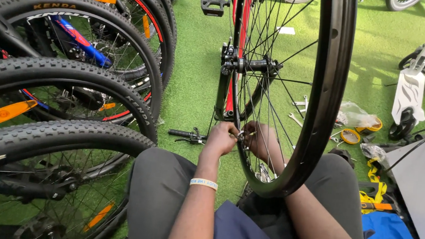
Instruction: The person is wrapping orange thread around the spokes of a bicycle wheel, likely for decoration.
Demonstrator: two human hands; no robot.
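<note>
A bare black bicycle rim [330, 93] with thin spokes stands upright in front of me, held in a red and black fork [235, 60] with the hub [249, 65] at its middle. My left hand [220, 139] is on the near side of the wheel, fingers pinched on a small silver part [240, 134] at a spoke low on the rim. My right hand [260, 141] reaches in from the far side, seen through the spokes, and meets the same spot. My left wrist wears a white band [204, 183].
Several bicycles with knobby tyres [59, 138] are parked close on the left. A black brake lever [186, 134] lies on the green turf. Wrenches [296, 118], a plastic bag [357, 115] and yellow tape rolls [351, 136] lie right of the wheel; scooters [417, 85] stand beyond.
</note>
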